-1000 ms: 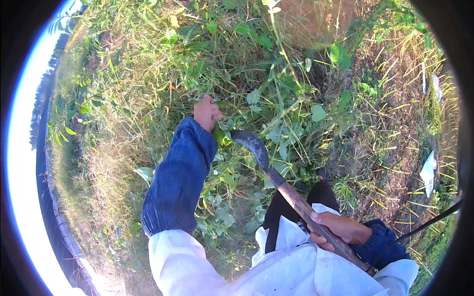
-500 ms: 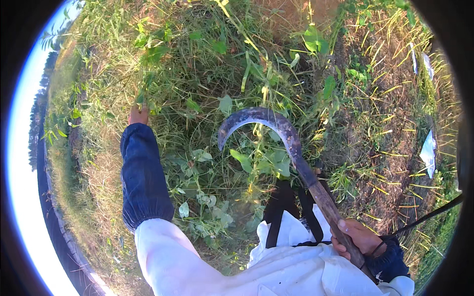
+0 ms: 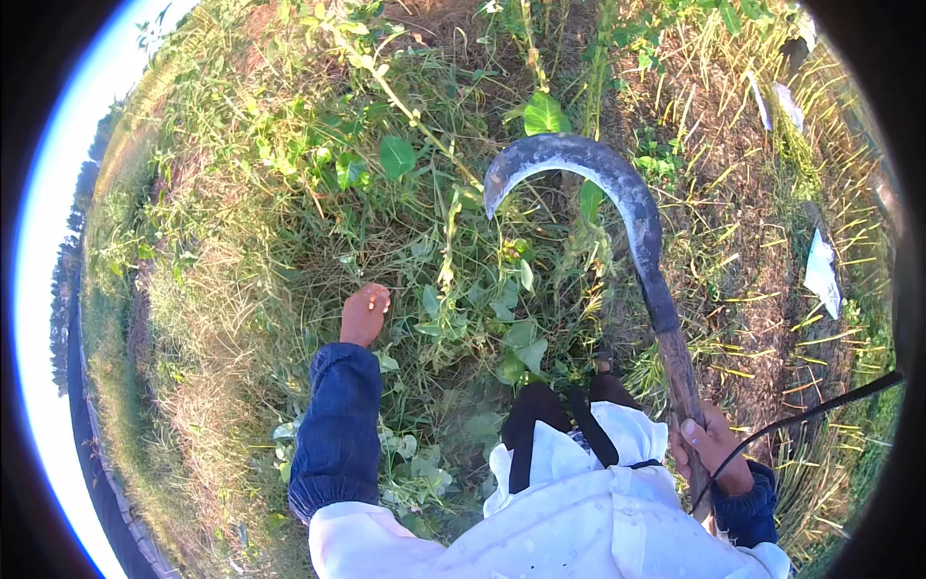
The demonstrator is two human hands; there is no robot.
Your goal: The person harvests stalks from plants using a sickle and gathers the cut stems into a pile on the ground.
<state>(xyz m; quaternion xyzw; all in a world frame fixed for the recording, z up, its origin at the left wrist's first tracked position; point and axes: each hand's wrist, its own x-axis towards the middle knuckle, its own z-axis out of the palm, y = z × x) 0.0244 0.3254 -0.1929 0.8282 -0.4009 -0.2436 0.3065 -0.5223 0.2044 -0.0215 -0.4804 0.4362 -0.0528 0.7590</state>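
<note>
My right hand [image 3: 712, 446] is wrapped round the wooden handle of a sickle [image 3: 648, 227] at the lower right. The sickle's dark, worn blade curves up and over to the left, its tip pointing down above the plants. Left of the blade, my left hand [image 3: 365, 315] hovers over tangled grass and weeds [image 3: 289, 299], its fingers curled. Whether a stem lies in those fingers cannot be made out. A tall weed stalk [image 3: 415, 121] with pale nodes slants between my left hand and the blade tip. Broad-leaved green plants [image 3: 526, 343] grow below the blade.
Cut stubble [image 3: 762, 280] covers brown soil to the right, with pale scraps [image 3: 822, 275] lying on it. A black strap [image 3: 820, 410] runs from near my right wrist to the right edge. A paved strip [image 3: 96, 463] borders the vegetation at far left.
My left hand has come back from the far weeds, nearer to me and rightward. The sickle has shifted right and a little farther away, still in my right hand.
</note>
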